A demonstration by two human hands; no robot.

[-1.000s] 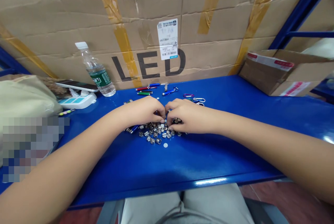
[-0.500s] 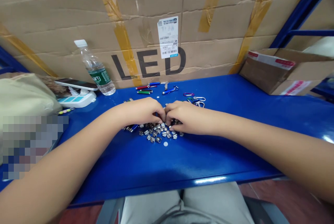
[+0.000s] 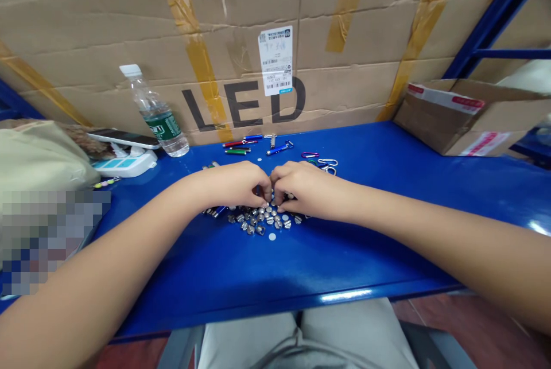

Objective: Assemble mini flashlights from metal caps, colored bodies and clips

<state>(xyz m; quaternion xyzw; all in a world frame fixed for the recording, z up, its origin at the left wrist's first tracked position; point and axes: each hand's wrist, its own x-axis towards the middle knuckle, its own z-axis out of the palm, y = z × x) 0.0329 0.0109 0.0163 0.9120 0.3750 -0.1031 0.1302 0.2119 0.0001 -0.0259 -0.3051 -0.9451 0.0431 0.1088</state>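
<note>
Both my hands are over a pile of small silvery metal caps [image 3: 253, 223] on the blue table. My left hand [image 3: 245, 183] bends down from the left, thumb and fingertips pinched together at the pile; a small bit at the tips is too small to name. Close against it, my right hand [image 3: 301, 188] is curled with its fingertips near the left ones, and what lies between them is hidden. Blue metal tubes [image 3: 218, 210] stick out under my left wrist. Several carabiner clips [image 3: 328, 162] lie behind my right hand. A pale round disc [image 3: 272, 237] rests in front of the pile.
Small red, green and blue flashlights [image 3: 236, 151] lie at the table's back edge. A water bottle [image 3: 166, 128], a power strip [image 3: 124, 164] and a phone [image 3: 124, 138] are at left. An open cardboard box [image 3: 447, 119] stands right. A large carton [image 3: 357, 88] forms the back.
My right hand has shifted slightly left and its fingers are a little more drawn in. My left hand stays nearly in place. The whole view has slid slightly.
</note>
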